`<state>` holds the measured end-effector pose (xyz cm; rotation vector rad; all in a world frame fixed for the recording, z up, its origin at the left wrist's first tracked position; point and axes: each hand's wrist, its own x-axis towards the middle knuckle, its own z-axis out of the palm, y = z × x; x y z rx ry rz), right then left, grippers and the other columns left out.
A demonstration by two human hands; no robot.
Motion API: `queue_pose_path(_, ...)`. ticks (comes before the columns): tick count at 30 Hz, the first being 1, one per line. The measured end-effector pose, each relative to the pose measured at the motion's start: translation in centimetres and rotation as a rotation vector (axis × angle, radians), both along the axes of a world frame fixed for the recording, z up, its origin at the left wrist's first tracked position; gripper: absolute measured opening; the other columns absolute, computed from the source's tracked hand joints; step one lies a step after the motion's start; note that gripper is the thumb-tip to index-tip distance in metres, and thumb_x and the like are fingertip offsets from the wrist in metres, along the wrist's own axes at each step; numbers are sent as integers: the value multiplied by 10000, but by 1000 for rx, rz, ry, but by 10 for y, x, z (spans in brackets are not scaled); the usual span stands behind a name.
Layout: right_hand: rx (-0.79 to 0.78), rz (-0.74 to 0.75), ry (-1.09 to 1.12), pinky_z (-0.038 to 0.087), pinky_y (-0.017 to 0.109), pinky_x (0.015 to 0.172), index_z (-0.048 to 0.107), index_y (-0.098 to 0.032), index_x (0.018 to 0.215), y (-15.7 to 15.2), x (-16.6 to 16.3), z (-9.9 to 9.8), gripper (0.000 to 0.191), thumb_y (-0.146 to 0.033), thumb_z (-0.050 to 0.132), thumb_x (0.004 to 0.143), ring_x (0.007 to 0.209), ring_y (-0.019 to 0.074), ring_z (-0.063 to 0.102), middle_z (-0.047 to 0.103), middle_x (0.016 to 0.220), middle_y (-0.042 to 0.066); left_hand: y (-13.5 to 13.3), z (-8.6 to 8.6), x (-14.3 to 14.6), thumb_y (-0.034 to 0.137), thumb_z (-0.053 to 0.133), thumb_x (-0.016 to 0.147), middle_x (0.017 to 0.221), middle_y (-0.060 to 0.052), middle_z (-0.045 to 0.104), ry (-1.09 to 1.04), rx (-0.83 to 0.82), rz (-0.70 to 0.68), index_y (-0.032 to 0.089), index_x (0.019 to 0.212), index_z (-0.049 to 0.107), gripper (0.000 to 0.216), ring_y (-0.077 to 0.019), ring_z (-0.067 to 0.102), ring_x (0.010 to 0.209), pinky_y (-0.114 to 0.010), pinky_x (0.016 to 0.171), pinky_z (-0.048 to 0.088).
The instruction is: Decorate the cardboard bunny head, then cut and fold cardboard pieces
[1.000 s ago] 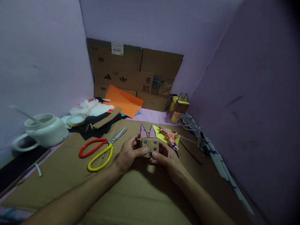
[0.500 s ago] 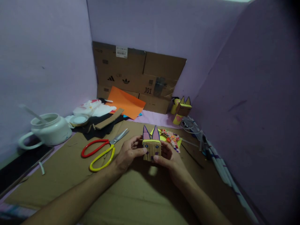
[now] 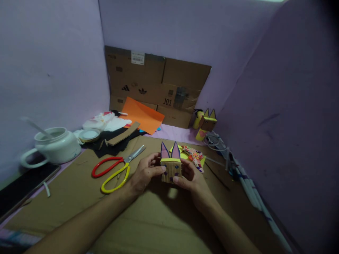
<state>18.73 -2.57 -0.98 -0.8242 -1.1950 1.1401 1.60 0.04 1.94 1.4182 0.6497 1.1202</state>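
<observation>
Between my two hands is a small cardboard animal head (image 3: 171, 170) with pointed pink ears, a yellow strip across its top and a drawn face turned toward me. My left hand (image 3: 145, 173) grips its left side, thumb on the front and fingers behind. On the other side my right hand (image 3: 194, 179) holds it near the lower right corner, thumb also on the front. Scissors (image 3: 125, 163) with one red and one yellow handle lie open to the left. Just behind the head are flower-patterned paper pieces (image 3: 194, 155) and some yellow paper, partly hidden.
A white mug (image 3: 58, 147) with a stick in it stands at the left by a dark flat object (image 3: 21, 190). Orange paper (image 3: 143, 116) and a cardboard strip (image 3: 124, 134) lie at the back. A similar animal figure (image 3: 208, 124) stands back right. A cardboard sheet (image 3: 148, 222) covers the work surface.
The cardboard head has tilted very slightly and shifted a touch to the left in my hands. Both hands keep their hold, and everything else stays put.
</observation>
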Motion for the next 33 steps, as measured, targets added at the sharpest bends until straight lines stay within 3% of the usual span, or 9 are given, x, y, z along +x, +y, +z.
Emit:
queue_pose_path(8, -19, 2, 9, 434, 430, 921, 508, -222, 1089, -1, -1, 2, 645, -277, 798, 515, 1053, 279, 571, 614, 1130, 93, 3, -4, -4, 150, 595, 655, 1119, -80, 651, -9, 22, -64, 178, 1137, 579, 483, -274, 572, 1069, -345, 854, 462)
queue_pose_path(25, 5, -37, -7, 448, 396, 905, 524, -237, 1060, -2, -4, 3, 634, -272, 811, 496, 1043, 251, 580, 625, 1107, 59, -1, 1, -1, 176, 633, 650, 1071, -97, 665, 37, 29, -19, 150, 1149, 560, 505, -281, 579, 1061, -359, 849, 472)
queue_pose_path(30, 13, -26, -13, 445, 415, 912, 525, -233, 1067, -2, -3, 2, 627, -276, 804, 508, 1040, 262, 584, 631, 1105, 72, -1, 1, 1, 177, 595, 641, 1026, -101, 664, 76, 84, 39, 135, 1101, 576, 463, -265, 600, 1003, -356, 844, 476)
queue_pose_path(33, 24, -59, -1, 443, 423, 917, 515, -236, 1069, 1, -1, 0, 629, -296, 807, 515, 1036, 262, 580, 622, 1105, 73, -1, 0, -1, 224, 603, 651, 1079, -114, 610, 101, 157, 203, 138, 1130, 529, 492, -262, 573, 1021, -355, 832, 479)
